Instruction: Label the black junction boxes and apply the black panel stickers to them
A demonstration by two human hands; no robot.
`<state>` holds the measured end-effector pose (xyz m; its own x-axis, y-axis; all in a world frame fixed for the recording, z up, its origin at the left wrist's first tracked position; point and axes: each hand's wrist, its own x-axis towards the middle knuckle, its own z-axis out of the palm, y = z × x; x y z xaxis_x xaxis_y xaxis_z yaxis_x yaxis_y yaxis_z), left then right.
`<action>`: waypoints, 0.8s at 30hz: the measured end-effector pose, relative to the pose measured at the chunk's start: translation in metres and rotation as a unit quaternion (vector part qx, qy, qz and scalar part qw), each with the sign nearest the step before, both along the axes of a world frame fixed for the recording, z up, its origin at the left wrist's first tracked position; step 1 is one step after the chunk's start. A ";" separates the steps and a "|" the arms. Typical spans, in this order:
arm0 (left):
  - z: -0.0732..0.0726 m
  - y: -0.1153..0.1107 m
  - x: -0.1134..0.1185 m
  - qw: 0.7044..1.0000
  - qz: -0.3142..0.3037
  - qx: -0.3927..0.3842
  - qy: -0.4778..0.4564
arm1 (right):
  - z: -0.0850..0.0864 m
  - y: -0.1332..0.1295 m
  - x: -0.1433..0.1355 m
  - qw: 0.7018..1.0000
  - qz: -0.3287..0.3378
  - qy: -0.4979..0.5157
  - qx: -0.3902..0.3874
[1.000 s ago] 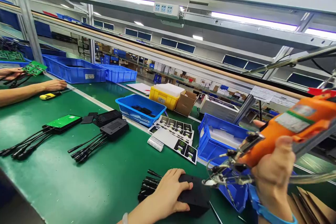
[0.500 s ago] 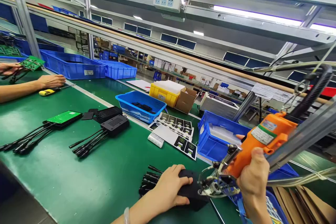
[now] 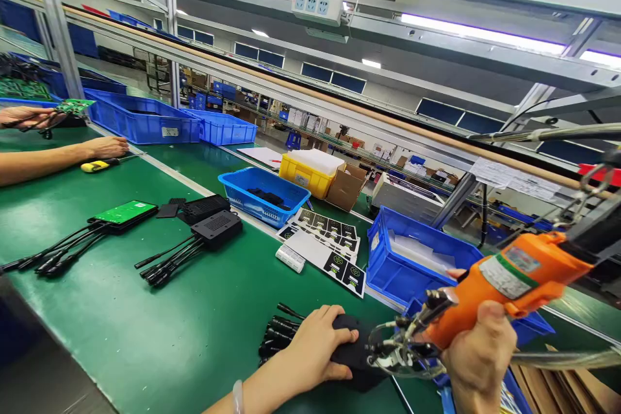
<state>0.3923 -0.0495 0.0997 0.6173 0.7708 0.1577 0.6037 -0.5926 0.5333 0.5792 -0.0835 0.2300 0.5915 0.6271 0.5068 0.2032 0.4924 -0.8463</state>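
My left hand point(image 3: 315, 348) lies flat on a black plastic box point(image 3: 358, 354) with several black cables point(image 3: 277, 332) trailing left, at the near edge of the green belt point(image 3: 204, 330). In my right hand point(image 3: 478, 356) I grip an orange electric screwdriver point(image 3: 504, 278). Its metal tip assembly point(image 3: 395, 349) points down-left and sits at the right end of the black box, just past my left fingertips.
Two more cabled black boxes point(image 3: 216, 228) and a green board unit point(image 3: 123, 213) lie further left on the belt. Blue bins point(image 3: 417, 259), a blue tray point(image 3: 264, 197), a yellow bin point(image 3: 303, 174) and label sheets point(image 3: 330, 249) stand behind. Another person's hands point(image 3: 104, 147) work at far left near a yellow-handled screwdriver point(image 3: 97, 165).
The orange screwdriver has come down and left, bringing its tip to the black box's right end. My left hand has stayed on the box. The other person's left hand with the green board moved slightly.
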 end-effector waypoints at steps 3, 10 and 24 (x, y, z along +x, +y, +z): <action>0.000 -0.001 -0.002 1.000 -0.011 0.017 0.000 | 0.035 -0.003 -0.009 0.999 -0.023 0.031 0.010; -0.004 -0.002 -0.003 0.999 -0.022 0.036 -0.027 | 0.068 0.006 -0.032 0.998 0.031 0.002 0.061; -0.010 0.002 -0.002 0.998 -0.016 0.049 -0.029 | 0.001 0.019 -0.034 0.997 0.041 -0.004 -0.064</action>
